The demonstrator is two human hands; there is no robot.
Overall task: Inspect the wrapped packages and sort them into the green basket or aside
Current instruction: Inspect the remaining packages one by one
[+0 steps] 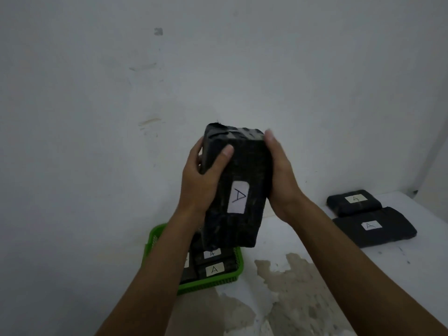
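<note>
**Inspector:** A pale, scuffed wall (218, 57) is recorded behind a white table (363, 275) with a worn, stained patch on its near part. Where is the item under examination?

**Assistant:** The held package (236, 187), wrapped in black film, is raised upright in front of the wall, above the green basket (157, 236). A white label (238, 197) marked "A" is turned toward the camera.

**Inspector:** State of the hands?

**Assistant:** The left hand (201, 180) is curled round the left edge, thumb laid across the front face. The right hand (281, 175) is pressed flat along the right side, fingers mostly straight; the fingertips behind cannot be seen.

**Inspector:** Handling?

**Assistant:** A stiff, block-like body is judged, since the edges are kept square under grip. Moderate weight is suggested by the two-handed support. The film looks glossy and wrinkled, so slipping is considered possible; hold is best taken on the long sides, clear of the ragged top fold.

**Inspector:** Elsewhere?

**Assistant:** Labelled basket packages (213, 269) are noted inside the basket; two set-aside packages (371, 229) lie touching at the right, well apart from it
</note>
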